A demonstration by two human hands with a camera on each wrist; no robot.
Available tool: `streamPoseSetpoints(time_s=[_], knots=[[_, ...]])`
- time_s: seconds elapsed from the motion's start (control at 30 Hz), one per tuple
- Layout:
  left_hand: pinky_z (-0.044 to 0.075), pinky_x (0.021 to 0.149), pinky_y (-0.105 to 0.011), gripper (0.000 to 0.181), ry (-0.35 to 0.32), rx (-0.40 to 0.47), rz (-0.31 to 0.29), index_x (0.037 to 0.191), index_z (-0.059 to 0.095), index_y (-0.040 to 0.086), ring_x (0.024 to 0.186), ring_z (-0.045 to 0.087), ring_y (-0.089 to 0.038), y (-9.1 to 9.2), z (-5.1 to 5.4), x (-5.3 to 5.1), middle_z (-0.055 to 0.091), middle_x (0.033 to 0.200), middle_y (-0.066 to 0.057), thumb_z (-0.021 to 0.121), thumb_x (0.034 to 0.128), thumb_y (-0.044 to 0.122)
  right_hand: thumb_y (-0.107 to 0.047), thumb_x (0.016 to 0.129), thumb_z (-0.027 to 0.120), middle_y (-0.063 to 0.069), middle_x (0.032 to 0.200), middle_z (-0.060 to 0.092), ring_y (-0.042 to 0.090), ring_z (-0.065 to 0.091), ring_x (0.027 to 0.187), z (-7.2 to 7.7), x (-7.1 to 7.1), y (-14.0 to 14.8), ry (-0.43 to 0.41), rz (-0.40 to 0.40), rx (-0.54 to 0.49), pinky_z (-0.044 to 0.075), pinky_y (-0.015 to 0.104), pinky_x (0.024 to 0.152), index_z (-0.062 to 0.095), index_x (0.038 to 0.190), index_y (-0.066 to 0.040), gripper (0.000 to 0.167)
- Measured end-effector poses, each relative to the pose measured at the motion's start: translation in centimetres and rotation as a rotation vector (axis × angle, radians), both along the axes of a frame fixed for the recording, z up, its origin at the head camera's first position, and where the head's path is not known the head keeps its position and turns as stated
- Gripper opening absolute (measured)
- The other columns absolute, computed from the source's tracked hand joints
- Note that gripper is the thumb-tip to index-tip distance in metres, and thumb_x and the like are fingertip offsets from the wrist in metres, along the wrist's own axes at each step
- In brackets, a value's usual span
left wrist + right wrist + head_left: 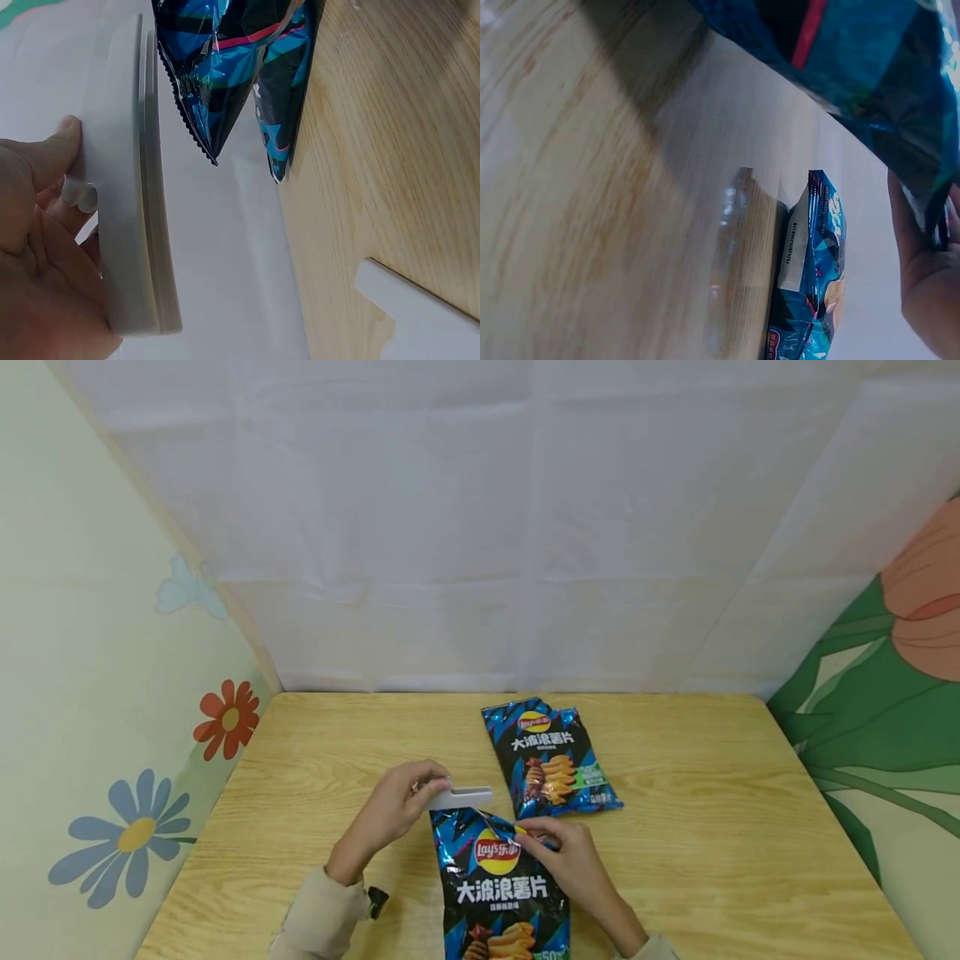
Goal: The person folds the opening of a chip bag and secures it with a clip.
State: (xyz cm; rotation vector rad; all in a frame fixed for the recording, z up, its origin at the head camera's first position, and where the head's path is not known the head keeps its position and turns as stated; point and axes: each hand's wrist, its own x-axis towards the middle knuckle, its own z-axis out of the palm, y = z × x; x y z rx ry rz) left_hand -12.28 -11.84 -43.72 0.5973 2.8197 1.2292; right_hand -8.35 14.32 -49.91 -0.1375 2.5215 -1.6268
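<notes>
My left hand [401,800] grips a long whitish plastic bar [124,187] with a narrow slot along one side, perhaps a bag clip. In the head view the bar lies just above the top left corner of a black and blue Lay's chip bag [502,887]. That bag's top edge is crumpled, its lower end cut off by the frame. Thumb and fingers of my right hand [564,858] pinch its upper right edge. In the right wrist view the right hand [930,281] is partly hidden behind the bag [870,67].
A second Lay's bag [551,760] lies behind, slightly tilted, on the light wooden table [697,793]. A white sheet [525,527] hangs beyond the table's back edge. A white piece [427,315] of unclear kind shows in the left wrist view's lower right.
</notes>
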Motion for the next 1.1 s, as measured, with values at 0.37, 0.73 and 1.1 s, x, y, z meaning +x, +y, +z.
streamPoseSetpoints(time_s=[0.37, 0.73, 1.1], knots=[[0.029, 0.08, -0.031, 0.01, 0.134, -0.127, -0.032, 0.097, 0.075, 0.022, 0.081, 0.06, -0.005, 0.8, 0.1, -0.2, 0.075, 0.092, 0.01, 0.066, 0.0938, 0.028, -0.014, 0.087, 0.075, 0.004, 0.089, 0.077, 0.002, 0.068, 0.074, -0.4, 0.1, -0.1, 0.06, -0.002, 0.013, 0.055, 0.02, 0.067, 0.077, 0.101, -0.012, 0.014], [0.033, 0.078, -0.029, 0.015, 0.105, -0.184, -0.105, 0.1, 0.076, 0.019, 0.077, 0.056, -0.006, 1.5, 0.7, -0.2, 0.075, 0.09, 0.007, 0.065, 0.095, 0.028, -0.014, 0.087, 0.075, 0.0, 0.085, 0.076, 0.001, 0.065, 0.072, -0.4, 0.2, -0.2, 0.09, 0.0, 0.037, 0.054, 0.02, 0.066, 0.077, 0.099, -0.013, 0.012], [0.042, 0.066, -0.021, 0.019, 0.048, -0.148, -0.203, 0.102, 0.075, 0.017, 0.074, 0.049, -0.005, 1.9, 0.6, -0.4, 0.07, 0.089, 0.004, 0.06, 0.0984, 0.028, -0.013, 0.089, 0.073, 0.002, 0.088, 0.077, 0.001, 0.066, 0.074, -0.3, 0.3, -0.3, 0.093, 0.01, 0.018, 0.054, 0.02, 0.067, 0.076, 0.1, -0.012, 0.011]])
